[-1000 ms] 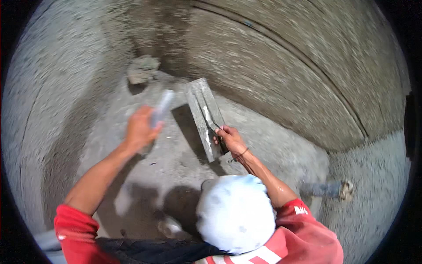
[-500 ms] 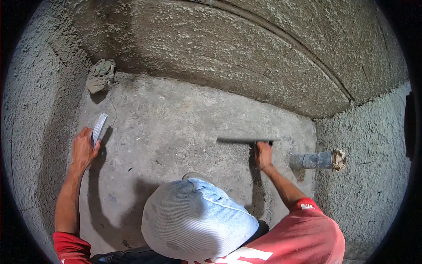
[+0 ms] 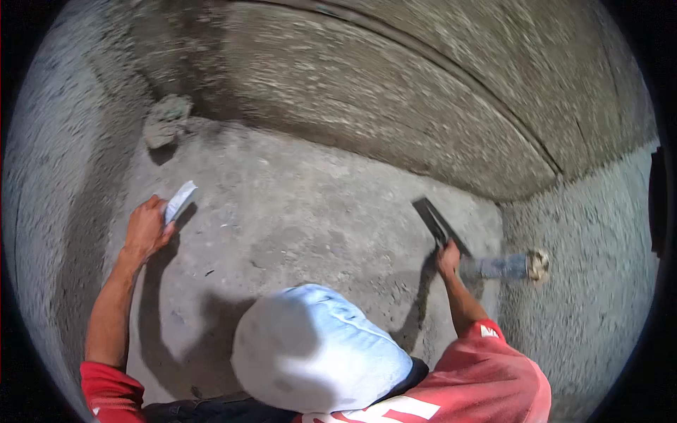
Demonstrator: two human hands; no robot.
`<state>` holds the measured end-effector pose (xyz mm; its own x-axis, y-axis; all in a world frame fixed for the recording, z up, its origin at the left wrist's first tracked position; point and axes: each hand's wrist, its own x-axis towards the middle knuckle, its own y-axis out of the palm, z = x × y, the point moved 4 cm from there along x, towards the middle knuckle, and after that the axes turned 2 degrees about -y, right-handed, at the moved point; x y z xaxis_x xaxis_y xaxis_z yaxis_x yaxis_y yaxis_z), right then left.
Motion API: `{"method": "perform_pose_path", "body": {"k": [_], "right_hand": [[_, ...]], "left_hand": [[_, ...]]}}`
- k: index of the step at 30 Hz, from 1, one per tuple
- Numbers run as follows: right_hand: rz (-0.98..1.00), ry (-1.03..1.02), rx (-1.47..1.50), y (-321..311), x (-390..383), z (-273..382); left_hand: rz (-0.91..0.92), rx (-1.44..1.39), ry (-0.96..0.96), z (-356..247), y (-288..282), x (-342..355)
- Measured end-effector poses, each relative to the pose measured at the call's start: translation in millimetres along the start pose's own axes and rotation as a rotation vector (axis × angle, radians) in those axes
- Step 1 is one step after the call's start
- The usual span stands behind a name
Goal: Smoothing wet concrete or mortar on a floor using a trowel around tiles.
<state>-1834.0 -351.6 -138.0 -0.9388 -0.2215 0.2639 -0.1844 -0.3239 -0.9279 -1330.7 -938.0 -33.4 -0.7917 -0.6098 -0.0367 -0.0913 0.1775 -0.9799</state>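
My left hand (image 3: 146,229) is closed on a thin white, shiny strip (image 3: 180,201), which sticks up from between thumb and fingers. I cannot tell its exact kind. This hand is above the floor near the left wall. On the right, my right hand (image 3: 447,258) is wrapped round the handle of a flat rectangular finishing trowel (image 3: 431,220). The trowel's long dark blade lies diagonally, its far end pointing up and left. Trowel and right hand are close to a grey pipe stub.
The grey pipe stub (image 3: 504,267), its end wrapped in paper, stands by the right wall. A mortar-crusted lump (image 3: 168,121) lies in the far left corner. Rough plastered walls (image 3: 367,92) enclose the concrete floor (image 3: 310,197). My light denim knee (image 3: 317,345) covers the near middle.
My right hand has moved right and nearer, and the trowel has turned from nearly level to diagonal. My left hand, with the strip, has shifted slightly right. The view has shifted a little.
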Motion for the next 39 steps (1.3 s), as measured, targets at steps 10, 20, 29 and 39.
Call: {"method": "perform_pose_path", "body": {"k": [10,20,29,39], "right_hand": [[0.331,-0.496,-0.162,36.4,-101.9,103.4],[0.147,-0.914,-0.03,-31.9,-68.2,348.3],[0.284,-1.025,-0.05,18.4,-52.6,506.8],[0.539,-0.922,0.093,160.6,-66.9,629.5]], "left_hand": [[0.411,0.212,-0.18,60.1,28.6,-33.7],[0.4,0.024,-0.269,45.8,-20.0,-4.6],[0.357,0.041,-0.287,61.5,-11.1,-4.5],[0.361,-0.095,-0.314,89.4,23.5,8.5]]}}
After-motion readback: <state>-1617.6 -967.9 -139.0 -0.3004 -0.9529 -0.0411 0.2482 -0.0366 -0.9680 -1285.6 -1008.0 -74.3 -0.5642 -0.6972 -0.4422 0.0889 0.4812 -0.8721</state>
